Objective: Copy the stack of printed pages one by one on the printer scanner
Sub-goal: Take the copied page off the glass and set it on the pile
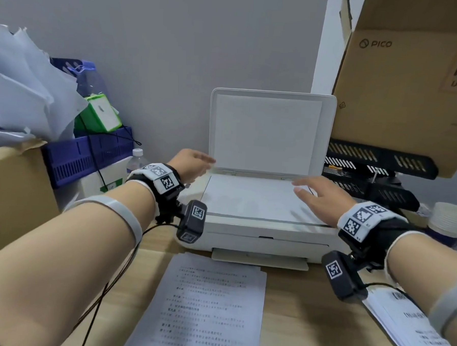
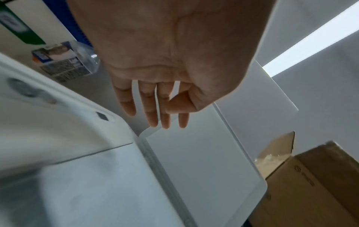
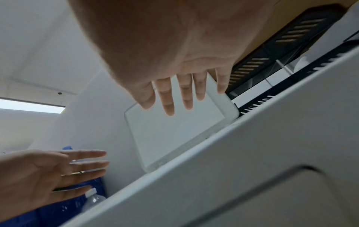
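Observation:
A white printer [image 1: 258, 232] stands on the wooden desk with its scanner lid [image 1: 269, 130] raised upright. A white sheet [image 1: 252, 198] lies on the scanner bed. My left hand [image 1: 193, 163] hovers by the lid's lower left corner, fingers straight and holding nothing. Over the bed's right side is my right hand [image 1: 316, 193], fingers spread, empty. In the left wrist view the left hand's fingertips [image 2: 155, 122] sit just above the lid's edge. A stack of printed pages [image 1: 204, 309] lies in front of the printer. More printed pages [image 1: 409, 330] lie at the right.
A large cardboard box [image 1: 409, 76] sits on black paper trays [image 1: 373, 175] right of the printer. At the left are a blue crate [image 1: 85, 154], a water bottle [image 1: 137, 160], a brown box [image 1: 12, 188] and loose white sheets [image 1: 23, 82]. Paper cups [image 1: 450, 219] stand far right.

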Motion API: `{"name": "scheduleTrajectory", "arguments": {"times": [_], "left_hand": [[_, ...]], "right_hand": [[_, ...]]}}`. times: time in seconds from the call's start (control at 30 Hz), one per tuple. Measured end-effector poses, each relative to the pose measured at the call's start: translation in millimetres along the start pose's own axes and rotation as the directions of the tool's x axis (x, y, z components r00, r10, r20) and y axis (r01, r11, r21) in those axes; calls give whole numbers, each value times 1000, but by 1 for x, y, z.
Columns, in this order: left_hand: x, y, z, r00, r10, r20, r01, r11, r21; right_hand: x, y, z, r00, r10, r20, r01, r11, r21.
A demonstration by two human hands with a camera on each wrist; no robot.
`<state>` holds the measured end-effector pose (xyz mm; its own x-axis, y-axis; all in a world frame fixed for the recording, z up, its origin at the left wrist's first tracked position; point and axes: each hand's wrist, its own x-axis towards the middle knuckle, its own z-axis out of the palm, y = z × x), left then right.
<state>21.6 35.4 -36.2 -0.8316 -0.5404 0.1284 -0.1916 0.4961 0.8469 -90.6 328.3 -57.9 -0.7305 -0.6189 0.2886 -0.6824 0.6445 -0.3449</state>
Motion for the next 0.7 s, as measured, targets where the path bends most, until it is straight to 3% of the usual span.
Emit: {"name": "scheduleTrajectory", "arguments": {"times": [0.23,0.37,0.53,0.7], "left_hand": [[61,42,-3,996,-86,0,81,946,-312],[91,56,-3,997,-68,-32,52,933,-355],[119,54,0,997,-75,27,79,901,-426],[115,49,-8,997,-30,-76,-3,918,-397]], "right_hand": [[47,-36,-18,999,-30,-41,33,996,80],[67,-45,-27,995,-65,-82,71,995,74],[82,-53,-32,982,-134,-134,138,990,23],[90,-70,-39,938,-202,-282,174,977,-122]]}}
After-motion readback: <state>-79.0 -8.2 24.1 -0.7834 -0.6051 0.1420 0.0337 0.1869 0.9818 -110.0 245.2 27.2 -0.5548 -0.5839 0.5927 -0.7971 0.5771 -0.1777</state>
